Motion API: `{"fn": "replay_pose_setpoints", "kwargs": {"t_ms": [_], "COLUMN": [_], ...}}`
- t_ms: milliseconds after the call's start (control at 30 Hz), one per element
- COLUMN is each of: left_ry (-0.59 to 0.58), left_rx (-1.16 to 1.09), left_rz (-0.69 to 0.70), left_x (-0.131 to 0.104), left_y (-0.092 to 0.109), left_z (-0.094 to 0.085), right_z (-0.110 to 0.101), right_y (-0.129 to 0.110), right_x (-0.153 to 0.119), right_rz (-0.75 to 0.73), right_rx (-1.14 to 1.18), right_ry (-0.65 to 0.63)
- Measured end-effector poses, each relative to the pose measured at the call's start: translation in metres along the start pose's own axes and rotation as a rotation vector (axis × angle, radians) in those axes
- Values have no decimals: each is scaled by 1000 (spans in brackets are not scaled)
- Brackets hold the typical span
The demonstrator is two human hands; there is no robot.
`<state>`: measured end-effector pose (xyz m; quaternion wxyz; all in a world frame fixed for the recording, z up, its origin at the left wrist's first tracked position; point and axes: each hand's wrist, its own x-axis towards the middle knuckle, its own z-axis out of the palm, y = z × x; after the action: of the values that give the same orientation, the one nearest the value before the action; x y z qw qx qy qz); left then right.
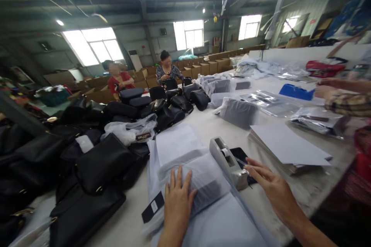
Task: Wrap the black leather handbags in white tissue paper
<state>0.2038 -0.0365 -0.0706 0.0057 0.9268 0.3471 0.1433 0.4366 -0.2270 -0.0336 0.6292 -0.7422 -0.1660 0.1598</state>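
Observation:
My left hand (178,200) lies flat with spread fingers on a dark bag in a translucent white wrapper (207,185). A black hang tag (153,207) with a white label sticks out beside that hand. Under the wrapped bag are white sheets (176,144). A grey tape dispenser (227,162) stands just right of the wrapped bag. At its front end my right hand (269,187) has thumb and fingers pinched together by the tape; a strip between them is too small to make out clearly. Behind the dispenser lies a dark flat object (242,156), partly hidden.
Black handbags (101,162) are heaped on the left. White cardboard sheets (290,144) are stacked at right, with clear plastic bags (266,100) and a wrapped bag (237,112) beyond. A co-worker's sleeved arm (348,100) reaches in at right; two people sit across the table.

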Motion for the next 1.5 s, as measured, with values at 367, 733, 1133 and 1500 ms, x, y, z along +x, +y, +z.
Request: {"fn": "replay_pose_setpoints", "kwargs": {"t_ms": [367, 733, 1133, 1500], "left_ry": [-25, -14, -38, -88], "left_rx": [21, 65, 28, -21], "left_rz": [9, 113, 30, -48], "left_x": [2, 4, 3, 8], "left_y": [-6, -7, 2, 5], "left_z": [9, -2, -9, -12], "right_z": [-15, -75, 81, 203], "right_y": [68, 16, -75, -92], "right_x": [1, 47, 95, 117], "right_rz": [338, -721, -1358, -1282], "right_rx": [109, -843, -784, -1207], "right_ry": [-131, -412, -1018, -1349]}}
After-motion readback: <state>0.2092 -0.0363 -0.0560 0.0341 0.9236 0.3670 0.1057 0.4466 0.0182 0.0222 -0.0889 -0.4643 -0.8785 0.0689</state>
